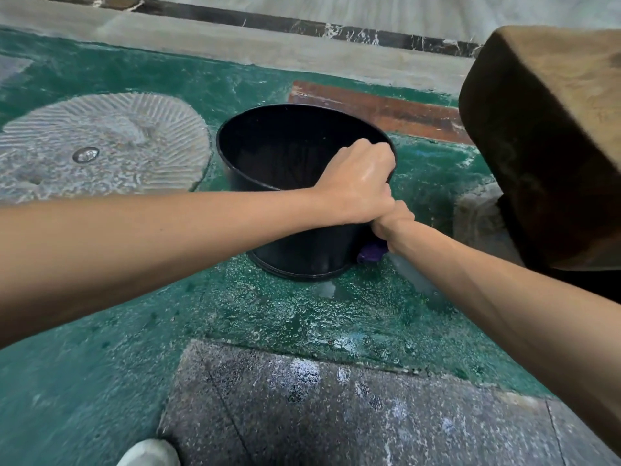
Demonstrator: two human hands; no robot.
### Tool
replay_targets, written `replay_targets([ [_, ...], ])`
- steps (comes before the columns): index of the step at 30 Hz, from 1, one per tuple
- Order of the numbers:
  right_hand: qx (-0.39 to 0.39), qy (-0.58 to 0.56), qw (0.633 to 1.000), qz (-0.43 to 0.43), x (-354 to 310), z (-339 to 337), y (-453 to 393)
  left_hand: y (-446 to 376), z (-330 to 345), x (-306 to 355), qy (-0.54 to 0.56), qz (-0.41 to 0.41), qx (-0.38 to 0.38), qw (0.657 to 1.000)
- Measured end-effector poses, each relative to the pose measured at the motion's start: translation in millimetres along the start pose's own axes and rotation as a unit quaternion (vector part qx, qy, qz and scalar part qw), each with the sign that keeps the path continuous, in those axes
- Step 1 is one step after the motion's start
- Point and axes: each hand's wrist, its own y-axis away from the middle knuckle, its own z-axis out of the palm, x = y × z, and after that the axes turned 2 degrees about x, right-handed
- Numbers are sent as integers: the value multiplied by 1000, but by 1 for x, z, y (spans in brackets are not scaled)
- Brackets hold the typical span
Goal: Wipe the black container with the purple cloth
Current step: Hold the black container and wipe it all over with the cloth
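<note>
Black container [295, 196], round and open-topped, stands upright on wet green floor [100, 348]. Left hand [361, 183] grasps the container's near-right rim, fingers curled over the edge. Right hand [391, 223], directly below and touching the left wrist, is mostly hidden; it presses the purple cloth [371, 255] against the outer wall low on the right side, its exact grip on the cloth unclear. Far left of the hands lies a ribbed grey disc [100, 146]; far right, a brown block [551, 136].
</note>
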Motion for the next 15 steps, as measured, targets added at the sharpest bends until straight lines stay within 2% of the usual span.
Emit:
replay_targets([
  [4, -6, -10, 1000, -5, 4, 0, -2, -2, 4, -3, 8, -3, 3, 1000],
  [9, -37, -171, 984, 22, 22, -7, 23, 5, 15, -8, 16, -6, -20, 1000],
  [12, -39, -297, 950, 86, 35, -22, 57, 6, 2, -4, 4, -26, -107, 994],
  [15, -41, -380, 911, 158, 37, -55, 109, 11, -35, 3, -66, 28, -245, 967],
])
